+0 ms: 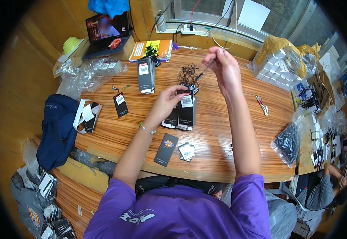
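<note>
One black tag (186, 112) — under left fingers (176, 88); cord (200, 75) — pinched in right hand (225, 69).

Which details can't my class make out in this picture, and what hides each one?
All in the head view:
- Middle stack of tags: lower faces, covered by upper tags.
- Thin cord: its held end, covered by fingers of the right hand.
- Tangled black cords: strands too fine and overlapping to count.
- Person at right: partly lost in the dark rim.
</note>
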`<state>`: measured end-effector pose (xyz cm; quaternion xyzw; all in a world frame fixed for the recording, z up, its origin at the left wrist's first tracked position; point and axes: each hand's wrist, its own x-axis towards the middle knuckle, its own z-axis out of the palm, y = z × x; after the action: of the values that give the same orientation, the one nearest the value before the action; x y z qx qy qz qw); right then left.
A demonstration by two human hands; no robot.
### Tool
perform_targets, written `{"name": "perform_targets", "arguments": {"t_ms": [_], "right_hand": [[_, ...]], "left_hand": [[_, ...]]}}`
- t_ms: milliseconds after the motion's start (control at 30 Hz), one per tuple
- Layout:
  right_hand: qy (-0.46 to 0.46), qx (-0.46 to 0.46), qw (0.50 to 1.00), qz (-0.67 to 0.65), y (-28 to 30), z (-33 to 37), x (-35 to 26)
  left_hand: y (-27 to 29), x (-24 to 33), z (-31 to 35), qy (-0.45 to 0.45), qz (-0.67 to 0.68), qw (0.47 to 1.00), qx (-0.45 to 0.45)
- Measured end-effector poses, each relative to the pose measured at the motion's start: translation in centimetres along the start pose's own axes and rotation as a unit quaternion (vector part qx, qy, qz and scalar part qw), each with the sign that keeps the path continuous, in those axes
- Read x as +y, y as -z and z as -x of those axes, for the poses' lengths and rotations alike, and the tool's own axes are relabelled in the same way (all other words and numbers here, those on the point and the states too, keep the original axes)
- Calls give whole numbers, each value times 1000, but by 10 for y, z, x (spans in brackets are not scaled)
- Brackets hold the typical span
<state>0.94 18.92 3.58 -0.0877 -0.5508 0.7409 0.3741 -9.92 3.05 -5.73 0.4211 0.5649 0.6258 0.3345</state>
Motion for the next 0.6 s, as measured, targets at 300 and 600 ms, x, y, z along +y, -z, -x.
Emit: {"name": "perform_targets", "arguments": {"t_ms": [300, 600], "right_hand": [[-109, -80, 975, 176, -1, -58, 14], [-215, -82, 949, 216, 19, -88, 68]], "left_hand": [[1, -8, -20, 58, -213, 973, -64], [-6, 0, -12, -103, -456, 884, 9]]}}
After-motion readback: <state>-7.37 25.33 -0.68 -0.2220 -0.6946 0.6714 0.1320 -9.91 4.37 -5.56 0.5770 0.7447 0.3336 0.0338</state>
